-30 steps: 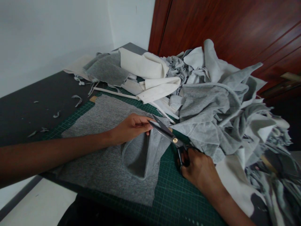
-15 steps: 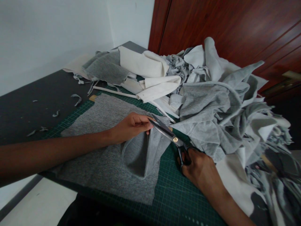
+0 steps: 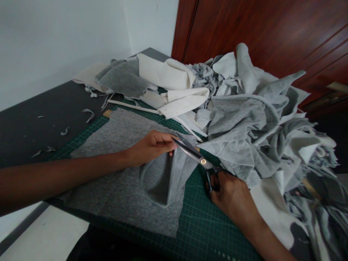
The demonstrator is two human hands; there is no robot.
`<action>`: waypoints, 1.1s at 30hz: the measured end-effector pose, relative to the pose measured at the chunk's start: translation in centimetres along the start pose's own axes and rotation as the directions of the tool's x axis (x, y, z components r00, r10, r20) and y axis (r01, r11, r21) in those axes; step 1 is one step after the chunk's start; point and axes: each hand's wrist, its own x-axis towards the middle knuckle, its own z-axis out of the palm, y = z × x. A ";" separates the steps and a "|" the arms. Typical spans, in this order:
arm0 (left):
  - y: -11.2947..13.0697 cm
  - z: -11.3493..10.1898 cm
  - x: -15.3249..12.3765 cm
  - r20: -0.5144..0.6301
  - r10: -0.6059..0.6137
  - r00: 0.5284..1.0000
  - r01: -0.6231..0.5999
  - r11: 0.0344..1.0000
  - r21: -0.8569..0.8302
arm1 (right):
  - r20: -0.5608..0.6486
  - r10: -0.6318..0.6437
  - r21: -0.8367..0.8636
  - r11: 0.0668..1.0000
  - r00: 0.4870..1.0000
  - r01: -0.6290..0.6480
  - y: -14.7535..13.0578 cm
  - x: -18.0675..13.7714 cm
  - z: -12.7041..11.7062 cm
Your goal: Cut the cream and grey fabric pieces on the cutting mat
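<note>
A grey knit fabric piece [image 3: 125, 203] lies spread over a green cutting mat [image 3: 206, 221]. My left hand [image 3: 154, 146] pinches a lifted, folded part of the grey fabric between thumb and fingers, and the fold hangs down in a loop below it. My right hand [image 3: 231, 190] is closed around the black handles of a pair of scissors [image 3: 194, 154]. The blades point up and left, and their tips reach the fabric right beside my left fingertips. They look slightly parted. Just where the edges meet the cloth is partly hidden.
Behind the mat and along the right side lies a heap of grey fabric scraps [image 3: 236, 116] and white fabric pieces [image 3: 165, 74]. Small cut bits [image 3: 64, 131] are scattered on the dark table [image 3: 32, 108]. A white wall and a reddish wooden door [image 3: 252, 32] stand behind.
Hardly anything differs. The scissors' blades and handles have shifted very slightly at the fabric, while my left hand keeps its pinch in the same place.
</note>
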 end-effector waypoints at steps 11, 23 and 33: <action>0.1 -0.2 0.1 0.037 0.027 0.999 -0.027 1.000 0.000 | -0.012 0.017 -0.051 0.999 1.000 -0.018 -0.1 -0.1 -0.1; -0.3 -0.2 0.1 0.050 0.079 0.996 -0.079 0.997 -0.006 | -0.044 0.080 0.046 0.996 0.996 -0.078 -0.3 -0.3 0.2; -0.6 -0.4 0.1 0.061 0.101 0.993 -0.100 0.995 -0.028 | -0.002 0.111 0.074 0.991 0.994 -0.111 -0.3 -0.6 0.3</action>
